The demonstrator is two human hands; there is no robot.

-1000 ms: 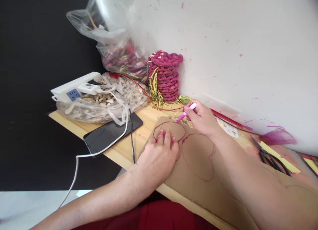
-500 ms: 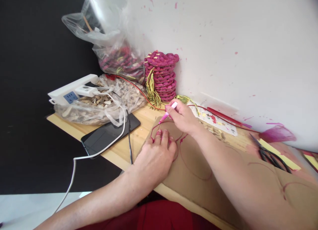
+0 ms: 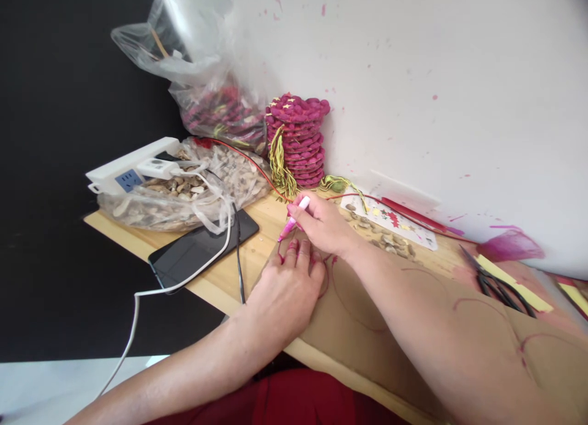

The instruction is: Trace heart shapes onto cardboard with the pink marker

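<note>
My right hand point(image 3: 324, 226) is closed around a pink marker point(image 3: 292, 221) with a white end. Its tip touches down near the far left edge of a brown cardboard sheet point(image 3: 349, 312). Just in front of the tip, my left hand point(image 3: 294, 275) presses on the cardboard with its fingers laid out; what lies beneath the palm is hidden. Pink stains mark the fingertips. Several pink curved outlines are drawn on the cardboard, partly covered by my right forearm.
A black phone point(image 3: 202, 250) lies left, crossed by a white cable. Behind it are a white power strip point(image 3: 131, 165) and a bag of shells point(image 3: 138, 210). A stack of magenta rings point(image 3: 301, 143) stands by the wall. Black scissors point(image 3: 498, 287) lie right, beside yellow strips.
My right hand has moved left and slightly toward me, carrying the marker tip along the cardboard's edge. My left hand stays in place.
</note>
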